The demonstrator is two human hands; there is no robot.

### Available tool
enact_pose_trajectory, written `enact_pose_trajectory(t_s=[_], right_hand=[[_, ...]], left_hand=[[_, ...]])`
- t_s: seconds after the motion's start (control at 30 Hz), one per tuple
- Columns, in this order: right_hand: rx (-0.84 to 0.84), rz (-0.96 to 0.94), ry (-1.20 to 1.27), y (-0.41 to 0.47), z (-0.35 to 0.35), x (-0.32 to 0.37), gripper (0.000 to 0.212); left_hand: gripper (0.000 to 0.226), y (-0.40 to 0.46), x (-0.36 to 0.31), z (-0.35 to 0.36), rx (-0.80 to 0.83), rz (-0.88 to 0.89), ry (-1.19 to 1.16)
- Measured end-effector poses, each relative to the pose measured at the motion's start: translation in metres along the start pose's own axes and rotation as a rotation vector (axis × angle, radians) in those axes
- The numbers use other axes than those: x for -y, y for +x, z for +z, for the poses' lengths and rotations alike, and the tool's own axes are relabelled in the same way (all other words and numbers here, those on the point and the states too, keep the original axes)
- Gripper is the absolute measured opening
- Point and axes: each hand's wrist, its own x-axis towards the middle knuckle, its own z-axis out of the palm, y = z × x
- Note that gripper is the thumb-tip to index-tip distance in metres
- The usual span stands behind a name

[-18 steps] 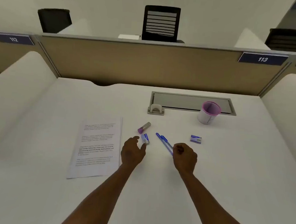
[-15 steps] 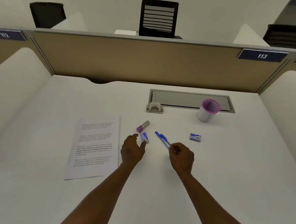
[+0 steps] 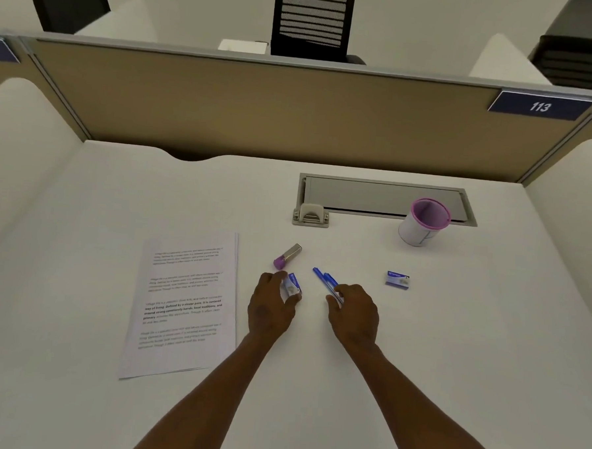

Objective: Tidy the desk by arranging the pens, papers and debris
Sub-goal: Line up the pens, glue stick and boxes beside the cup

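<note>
Now the left hand [image 3: 272, 309] pinches the small blue box [image 3: 292, 285] it neared before; right hand [image 3: 353, 315] fingers curl on the blue pens [image 3: 326, 281]

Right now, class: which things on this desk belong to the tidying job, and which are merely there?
Belongs to the job:
blue pens
printed papers
small blue box
second small blue box
purple-capped item
pink-rimmed cup

Merely there:
cable tray
number plate 113
chairs
</note>
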Motion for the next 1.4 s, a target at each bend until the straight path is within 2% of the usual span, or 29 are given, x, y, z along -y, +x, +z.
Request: enact_pose_trajectory(t_s=[0.07,0.17,0.23,0.33,0.47,0.57,0.67,0.8,0.87,1.0,1.1,1.23,1.3,1.4], right_hand=[[0.013,-0.005,-0.072,0.004,0.003,-0.001,0.028],[0.016,-0.005,-0.115,0.006,0.006,-0.002,0.018],[0.026,0.002,-0.122,0.005,0.007,-0.002,0.013],[0.051,0.034,-0.065,0.005,0.007,0.000,0.012],[0.041,0.172,0.222,0.000,0.005,0.008,0.018],[0.086,0.307,0.540,-0.007,-0.003,0.010,0.014],[0.137,0.443,0.835,-0.014,-0.017,0.006,0.009],[0.178,0.512,0.904,-0.017,-0.036,-0.006,0.011],[0.202,0.507,0.939,-0.017,-0.046,-0.014,0.014],[0.210,0.548,1.042,-0.015,-0.067,-0.033,0.011],[0.154,0.544,1.038,-0.014,-0.080,-0.047,0.006],[-0.017,0.582,1.057,0.002,-0.100,-0.073,0.009],[-0.141,0.660,1.074,0.022,-0.112,-0.093,0.009],[-0.274,0.737,0.995,0.059,-0.130,-0.124,0.016]], left_hand=[[0.054,-0.007,-0.001,0.000,-0.012,-0.035,-0.131],[0.027,-0.020,0.002,0.000,-0.030,-0.113,-0.313],[0.021,-0.026,0.006,0.001,-0.024,-0.148,-0.293],[0.035,-0.032,0.005,0.005,-0.019,-0.055,-0.159],[0.066,-0.032,-0.004,0.011,0.056,0.010,0.024],[0.061,-0.031,-0.010,0.017,0.082,-0.002,0.098],[0.053,-0.032,-0.019,0.021,0.099,0.027,0.060],[0.057,-0.037,-0.039,0.025,0.141,0.080,-0.128],[0.055,-0.041,-0.052,0.030,0.190,0.170,-0.211],[0.056,-0.046,-0.075,0.043,0.224,0.267,-0.214],[0.062,-0.046,-0.092,0.054,0.268,0.307,-0.202],[0.084,-0.047,-0.112,0.067,0.331,0.354,-0.222],[0.083,-0.048,-0.109,0.072,0.339,0.373,-0.165],[0.071,-0.049,-0.093,0.077,0.322,0.386,-0.062]])
